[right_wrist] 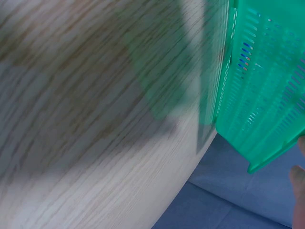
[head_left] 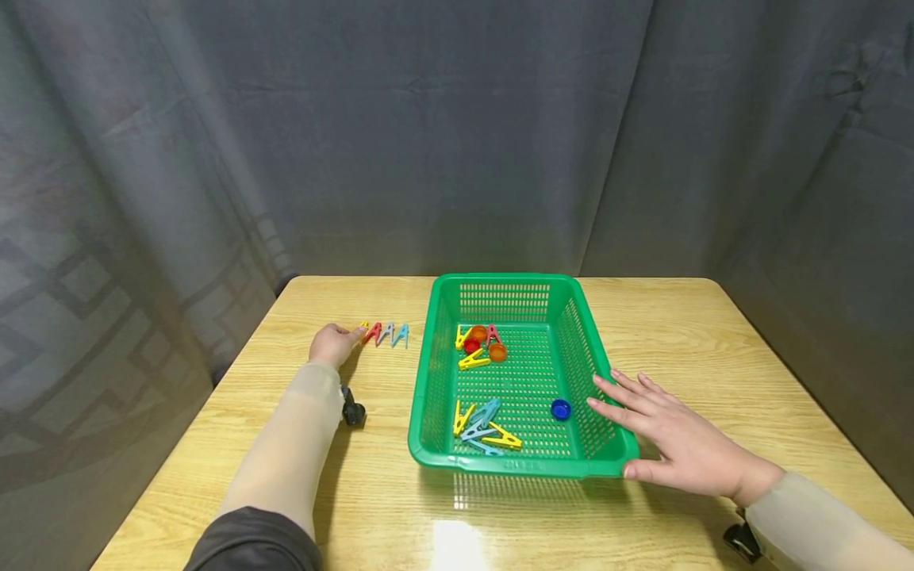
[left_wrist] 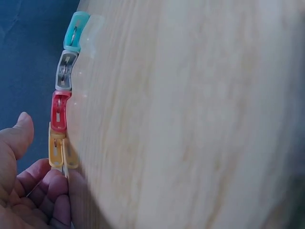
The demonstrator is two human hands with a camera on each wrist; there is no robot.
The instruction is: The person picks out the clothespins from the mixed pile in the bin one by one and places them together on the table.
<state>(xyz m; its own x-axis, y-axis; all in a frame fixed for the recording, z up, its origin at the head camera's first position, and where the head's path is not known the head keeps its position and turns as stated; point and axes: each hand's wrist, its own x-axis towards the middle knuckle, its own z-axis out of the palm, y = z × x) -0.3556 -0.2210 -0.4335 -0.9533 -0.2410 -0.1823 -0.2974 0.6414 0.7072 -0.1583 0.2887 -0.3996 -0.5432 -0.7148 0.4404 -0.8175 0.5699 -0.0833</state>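
Note:
In the head view my left hand reaches to the left end of a row of standing clothespins. The row runs from a yellow clothespin through a red clothespin and a grey clothespin to a light blue clothespin. The left wrist view puts the fingertips right at the yellow clothespin, the thumb held apart from them. Over the right rim of a green basket, my right hand lies with fingers spread and straight.
Inside the basket, yellow and blue clothespins lie loose near the front. Orange caps, a red cap and more clothespins sit toward the back left; a blue cap is at the right. Grey curtains hang behind the wooden table.

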